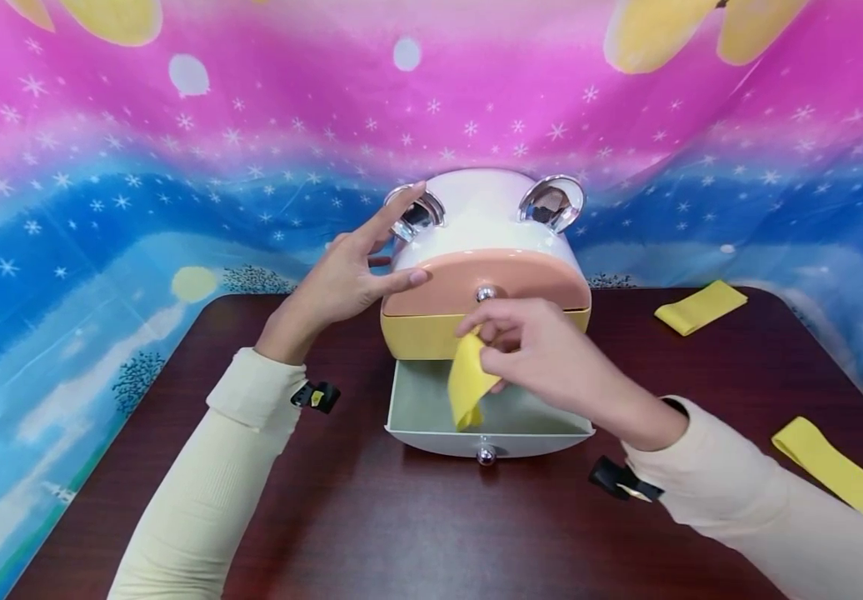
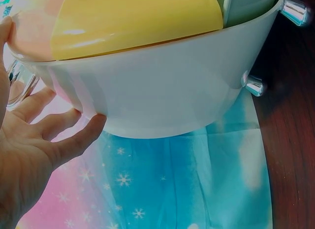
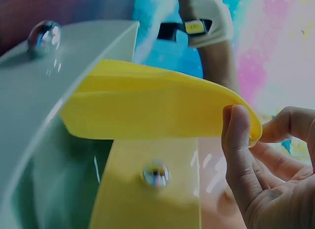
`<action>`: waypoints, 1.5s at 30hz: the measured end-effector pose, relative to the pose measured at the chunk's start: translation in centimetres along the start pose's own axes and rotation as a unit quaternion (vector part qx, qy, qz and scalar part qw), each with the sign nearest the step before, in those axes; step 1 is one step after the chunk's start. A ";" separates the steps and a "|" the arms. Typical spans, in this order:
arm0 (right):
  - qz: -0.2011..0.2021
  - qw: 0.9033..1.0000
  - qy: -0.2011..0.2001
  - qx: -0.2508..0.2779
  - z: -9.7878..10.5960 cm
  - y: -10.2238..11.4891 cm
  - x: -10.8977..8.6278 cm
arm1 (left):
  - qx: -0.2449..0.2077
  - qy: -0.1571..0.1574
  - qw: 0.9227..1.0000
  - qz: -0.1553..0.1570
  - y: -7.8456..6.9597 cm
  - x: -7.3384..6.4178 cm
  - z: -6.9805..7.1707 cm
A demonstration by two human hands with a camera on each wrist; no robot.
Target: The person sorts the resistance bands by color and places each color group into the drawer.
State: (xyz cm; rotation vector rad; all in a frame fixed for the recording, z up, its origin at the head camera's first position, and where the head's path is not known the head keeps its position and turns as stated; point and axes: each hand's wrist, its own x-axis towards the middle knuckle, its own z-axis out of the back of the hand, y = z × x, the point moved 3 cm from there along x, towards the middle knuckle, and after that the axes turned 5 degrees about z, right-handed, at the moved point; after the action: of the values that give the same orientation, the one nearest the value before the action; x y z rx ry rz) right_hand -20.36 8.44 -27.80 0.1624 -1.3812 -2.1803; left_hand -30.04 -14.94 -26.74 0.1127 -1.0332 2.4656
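Note:
A small white storage box (image 1: 476, 196) with silver ears has an orange drawer (image 1: 506, 279), a yellow drawer (image 1: 412, 337) and a pale green bottom drawer (image 1: 416, 400). The bottom drawer is pulled out. My left hand (image 1: 341, 279) rests against the box's left side near one ear, fingers spread, and in the left wrist view its fingertips (image 2: 96, 123) touch the white shell. Between thumb and fingers, my right hand (image 1: 544, 358) pinches one end of a yellow elastic band loop (image 3: 147, 108). The loop hangs down over the bottom drawer.
Two more yellow bands lie on the dark wood table to the right: a folded band (image 1: 701, 308) at the back and a longer band (image 1: 836, 467) by the right sleeve. Behind the table (image 1: 416, 542) hangs a colourful printed cloth (image 1: 326, 100). A silver knob (image 1: 486, 455) sticks out from the bottom drawer.

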 end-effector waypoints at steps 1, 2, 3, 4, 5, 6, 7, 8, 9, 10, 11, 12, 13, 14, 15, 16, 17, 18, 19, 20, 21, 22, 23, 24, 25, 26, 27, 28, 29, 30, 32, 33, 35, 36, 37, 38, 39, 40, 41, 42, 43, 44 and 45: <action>-0.001 1.000 0.002 0.001 -0.4 0.0 0.2 | 0.000 0.000 1.000 -0.001 0.0 0.0 0.0; -0.001 1.000 0.002 0.004 -0.7 0.0 0.4 | 0.000 -0.001 1.000 -0.003 0.0 0.0 0.0; -0.001 1.000 -0.001 0.006 -1.0 0.0 0.5 | 0.001 -0.002 1.000 -0.005 0.0 0.0 -0.1; -0.001 1.000 -0.003 0.010 -1.1 -0.1 0.6 | 0.002 -0.003 1.000 -0.006 0.0 0.0 -0.1; -0.002 1.000 -0.007 0.012 -1.2 -0.2 0.6 | 0.003 -0.004 1.000 -0.007 0.0 0.0 -0.1; -0.004 1.000 -0.011 0.013 -1.3 -0.4 0.6 | 0.003 -0.005 1.000 -0.008 0.0 0.1 -0.1; -0.006 1.000 -0.016 0.014 -1.3 -0.7 0.6 | 0.004 -0.006 1.000 -0.008 0.0 0.1 -0.1; -0.011 1.000 -0.020 0.014 -1.3 -1.0 0.5 | 0.004 -0.007 1.000 -0.007 0.0 0.1 -0.1; -0.016 1.000 -0.023 0.013 -1.3 -1.4 0.4 | 0.004 -0.007 1.000 -0.006 0.0 0.1 -0.1; -0.020 0.999 -0.026 0.009 -1.2 -1.9 0.2 | 0.004 -0.007 1.000 -0.003 0.0 0.1 -0.1; -0.025 0.999 -0.028 0.001 -1.2 -2.4 0.0 | 0.004 -0.006 1.000 -0.002 0.0 0.1 -0.1; -0.028 0.999 -0.031 -0.008 -1.2 -3.0 -0.2 | 0.004 -0.007 1.000 0.000 0.0 0.1 -0.1; -0.032 0.999 -0.033 -0.019 -1.2 -3.5 -0.4 | 0.004 -0.006 1.000 0.001 0.1 0.1 -0.1; -0.036 0.998 -0.035 -0.032 -1.1 -4.0 -0.5 | 0.005 -0.006 1.000 0.002 0.1 0.1 -0.1; -0.041 0.997 -0.037 -0.047 -1.1 -4.5 -0.7 | 0.005 -0.005 1.000 0.003 0.1 0.1 -0.1; -0.046 0.996 -0.041 -0.063 -1.0 -4.9 -1.0 | 0.005 -0.005 1.000 0.004 0.1 0.1 -0.1; -0.053 0.995 -0.044 -0.078 -0.9 -5.3 -1.2 | 0.005 -0.004 1.000 0.003 0.0 0.1 -0.1; -0.061 0.993 -0.045 -0.091 -0.8 -5.7 -1.4 | 0.005 -0.004 1.000 0.004 0.0 0.1 -0.1; -0.071 0.991 -0.045 -0.102 -0.6 -6.0 -1.6 | 0.004 -0.003 1.000 0.004 0.0 0.1 -0.1; -0.079 0.989 -0.043 -0.114 -0.5 -6.3 -1.7 | 0.004 -0.002 1.000 0.004 0.0 0.1 -0.1; -0.087 0.987 -0.042 -0.125 -0.4 -6.6 -1.9 | 0.003 -0.002 1.000 0.005 0.0 0.1 -0.1; -0.094 0.986 -0.039 -0.134 -0.2 -6.8 -2.0 | 0.003 -0.002 1.000 0.005 0.0 0.1 -0.1; -0.101 0.984 -0.035 -0.144 -0.1 -7.0 -2.1 | 0.002 -0.002 1.000 0.006 0.0 0.1 -0.1; -0.105 0.982 -0.032 -0.152 0.1 -7.1 -2.2 | 0.002 -0.003 1.000 0.008 0.0 0.1 -0.1; -0.109 0.980 -0.029 -0.163 0.2 -7.3 -2.2 | 0.003 -0.003 1.000 0.008 0.0 0.1 -0.1; -0.112 0.978 -0.027 -0.174 0.3 -7.4 -2.3 | 0.002 -0.003 1.000 0.009 0.1 0.2 -0.1; -0.114 0.976 -0.025 -0.183 0.5 -7.5 -2.3 | 0.002 -0.004 1.000 0.011 0.1 0.1 -0.1; -0.116 0.974 -0.023 -0.191 0.6 -7.6 -2.3 | 0.003 -0.003 1.000 0.011 0.1 0.1 -0.1; -0.117 0.973 -0.021 -0.199 0.7 -7.6 -2.3 | 0.004 -0.003 1.000 0.012 0.1 0.1 -0.1; -0.118 0.971 -0.019 -0.206 0.8 -7.7 -2.3 | 0.004 -0.002 1.000 0.012 0.1 0.1 -0.1; -0.121 0.968 -0.015 -0.218 0.9 -7.8 -2.4 | 0.003 -0.001 1.000 0.013 0.2 0.1 -0.1; -0.120 0.967 -0.014 -0.223 0.9 -7.8 -2.4 | 0.003 -0.001 1.000 0.013 0.2 0.1 -0.1; -0.120 0.965 -0.011 -0.234 0.9 -7.8 -2.5 | 0.002 0.001 1.000 0.012 0.2 0.1 -0.1; -0.121 0.963 -0.010 -0.239 1.0 -7.8 -2.5 | 0.001 0.001 1.000 0.012 0.2 0.1 -0.1; -0.121 0.962 -0.011 -0.244 1.0 -7.7 -2.6 | 0.000 0.002 1.000 0.011 0.2 0.1 -0.1; -0.121 0.961 -0.011 -0.249 1.1 -7.7 -2.6 | 0.000 0.002 1.000 0.011 0.2 0.1 -0.1; -0.120 0.960 -0.012 -0.252 1.2 -7.6 -2.7 | 0.001 0.002 1.000 0.010 0.2 0.1 -0.1; -0.118 0.959 -0.014 -0.257 1.3 -7.5 -2.8 | 0.001 0.002 1.000 0.010 0.2 0.1 -0.1; -0.112 0.958 -0.018 -0.263 1.4 -7.4 -2.8 | 0.001 0.002 1.000 0.009 0.2 0.1 -0.1; -0.109 0.958 -0.021 -0.266 1.5 -7.3 -2.9 | 0.002 0.001 1.000 0.009 0.1 0.2 -0.1; -0.103 0.958 -0.024 -0.268 1.7 -7.2 -2.9 | 0.002 0.000 1.000 0.009 0.1 0.2 -0.1; -0.098 0.958 -0.028 -0.268 1.8 -7.1 -3.0 | 0.003 0.000 1.000 0.009 0.1 0.2 -0.1; -0.092 0.958 -0.032 -0.271 1.9 -6.9 -3.0 | 0.002 0.000 1.000 0.009 0.1 0.2 -0.1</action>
State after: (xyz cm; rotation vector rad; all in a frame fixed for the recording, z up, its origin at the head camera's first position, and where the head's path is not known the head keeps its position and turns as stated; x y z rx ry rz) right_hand -21.18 13.76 -33.45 0.0134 -0.7762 -2.6521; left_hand -30.24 -14.86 -26.86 0.1056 -1.0326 2.4837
